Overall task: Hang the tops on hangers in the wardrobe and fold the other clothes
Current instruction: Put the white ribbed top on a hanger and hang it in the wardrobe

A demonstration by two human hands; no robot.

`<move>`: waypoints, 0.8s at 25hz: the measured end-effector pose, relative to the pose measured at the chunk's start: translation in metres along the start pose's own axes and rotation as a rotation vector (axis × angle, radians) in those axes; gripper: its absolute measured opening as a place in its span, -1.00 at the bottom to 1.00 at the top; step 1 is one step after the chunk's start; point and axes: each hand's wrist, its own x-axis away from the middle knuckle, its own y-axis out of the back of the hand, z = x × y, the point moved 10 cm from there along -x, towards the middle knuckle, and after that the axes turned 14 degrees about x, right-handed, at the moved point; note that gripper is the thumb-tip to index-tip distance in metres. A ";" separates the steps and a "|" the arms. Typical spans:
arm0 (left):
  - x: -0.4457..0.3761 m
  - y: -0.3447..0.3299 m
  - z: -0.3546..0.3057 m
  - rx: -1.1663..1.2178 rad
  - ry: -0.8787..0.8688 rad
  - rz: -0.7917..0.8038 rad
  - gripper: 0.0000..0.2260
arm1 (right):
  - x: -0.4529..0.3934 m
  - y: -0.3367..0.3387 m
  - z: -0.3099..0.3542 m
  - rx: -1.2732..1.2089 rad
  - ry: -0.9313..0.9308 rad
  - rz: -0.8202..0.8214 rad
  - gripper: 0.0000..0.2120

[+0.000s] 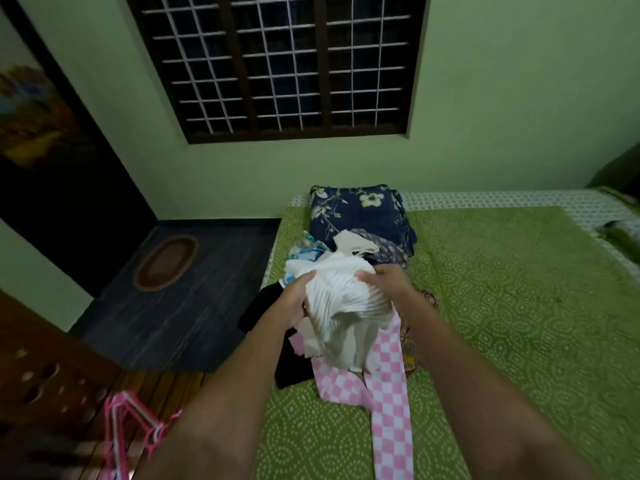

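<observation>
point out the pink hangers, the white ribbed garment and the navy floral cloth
pink hangers (133, 434), head view, on the pink bars at the lower left
white ribbed garment (341, 299), head view, on the bunched ribbed middle between the hands
navy floral cloth (356, 211), head view, on its flat top face

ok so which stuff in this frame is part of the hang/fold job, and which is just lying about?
Part of the job:
- white ribbed garment, gripped by left hand and right hand
- pink checked cloth
- black garment
- navy floral folded cloth
- pink hangers

Just lying about:
- oval mat on the floor
- window
- green bedspread
</observation>
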 end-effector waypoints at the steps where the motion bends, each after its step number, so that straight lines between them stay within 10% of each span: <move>1: 0.002 0.012 0.001 -0.024 -0.019 -0.040 -0.65 | 0.000 0.000 0.003 0.086 -0.011 0.003 -0.69; 5: 0.022 0.033 0.021 -0.317 0.012 -0.013 -0.42 | 0.013 -0.024 0.030 0.571 0.085 0.100 -0.67; 8: 0.042 0.014 0.006 -0.447 -0.206 0.110 -0.29 | 0.036 -0.058 0.058 0.377 0.267 0.220 -0.66; 15: 0.088 0.002 -0.034 -0.791 -0.580 0.260 -0.88 | 0.081 -0.069 0.117 0.322 0.538 0.358 -0.84; 20: 0.130 0.023 -0.056 -0.846 -0.837 0.189 -0.71 | 0.106 -0.052 0.115 0.462 0.520 0.165 -0.93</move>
